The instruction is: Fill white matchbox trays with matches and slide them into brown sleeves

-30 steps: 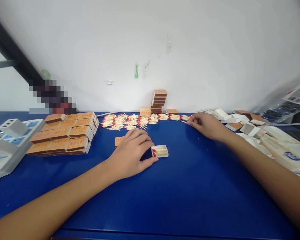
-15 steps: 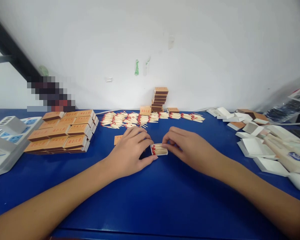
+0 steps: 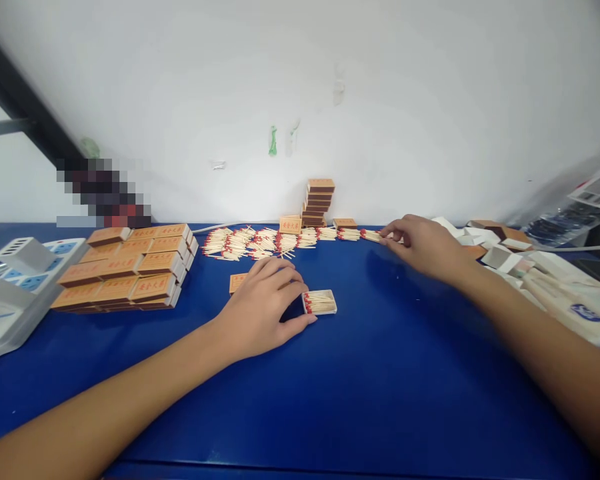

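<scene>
A small white matchbox tray with red-tipped matches in it lies on the blue table. My left hand rests curled beside it, thumb and fingers pressed to the tray's left end. An orange matchbox sleeve lies just behind that hand. My right hand reaches to the far right end of the row of loose matches, its fingertips pinched on a few matches there.
A block of stacked orange matchboxes stands at the left, next to a white power strip. A small tower of boxes leans by the wall. Empty white trays and sleeves lie scattered at the right.
My right hand was at the tray half a second ago, laying matches in it; it has since gone back to the right end of the match row. The left hand has stayed put.
</scene>
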`<action>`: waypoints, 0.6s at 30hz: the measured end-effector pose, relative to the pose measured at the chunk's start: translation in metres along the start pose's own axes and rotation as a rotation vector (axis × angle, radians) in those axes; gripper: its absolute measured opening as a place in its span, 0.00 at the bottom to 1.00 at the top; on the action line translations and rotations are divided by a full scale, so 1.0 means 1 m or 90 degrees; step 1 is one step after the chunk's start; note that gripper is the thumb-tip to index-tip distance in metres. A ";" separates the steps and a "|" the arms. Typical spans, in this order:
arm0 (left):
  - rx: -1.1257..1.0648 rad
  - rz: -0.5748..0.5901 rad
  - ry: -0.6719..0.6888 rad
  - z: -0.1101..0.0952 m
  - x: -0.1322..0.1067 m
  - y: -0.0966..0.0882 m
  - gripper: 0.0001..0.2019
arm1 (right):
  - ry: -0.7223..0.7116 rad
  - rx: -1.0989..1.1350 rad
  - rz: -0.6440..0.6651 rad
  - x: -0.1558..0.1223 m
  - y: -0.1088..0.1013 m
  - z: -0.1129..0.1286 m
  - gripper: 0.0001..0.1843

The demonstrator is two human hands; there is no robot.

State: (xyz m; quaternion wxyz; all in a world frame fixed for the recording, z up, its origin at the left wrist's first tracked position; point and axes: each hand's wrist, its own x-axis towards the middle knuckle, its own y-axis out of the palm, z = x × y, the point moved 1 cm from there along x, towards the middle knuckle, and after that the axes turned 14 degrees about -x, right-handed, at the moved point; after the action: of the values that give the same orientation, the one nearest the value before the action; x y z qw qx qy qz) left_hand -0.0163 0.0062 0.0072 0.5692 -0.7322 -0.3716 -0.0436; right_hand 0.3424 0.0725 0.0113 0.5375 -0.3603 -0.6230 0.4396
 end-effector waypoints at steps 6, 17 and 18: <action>0.002 0.005 0.002 -0.001 0.000 0.000 0.13 | 0.034 -0.020 0.099 0.002 -0.001 -0.027 0.11; 0.003 0.006 0.000 0.000 0.000 0.000 0.14 | 0.045 -0.040 0.126 0.003 0.005 -0.031 0.11; 0.003 0.006 -0.001 0.000 0.000 0.000 0.14 | 0.042 -0.039 0.133 0.004 0.005 -0.032 0.11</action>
State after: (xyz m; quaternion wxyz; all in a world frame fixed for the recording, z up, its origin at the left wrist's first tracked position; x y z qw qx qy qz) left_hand -0.0167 0.0063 0.0073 0.5710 -0.7325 -0.3685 -0.0392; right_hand 0.3731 0.0828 0.0087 0.4978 -0.4537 -0.5773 0.4616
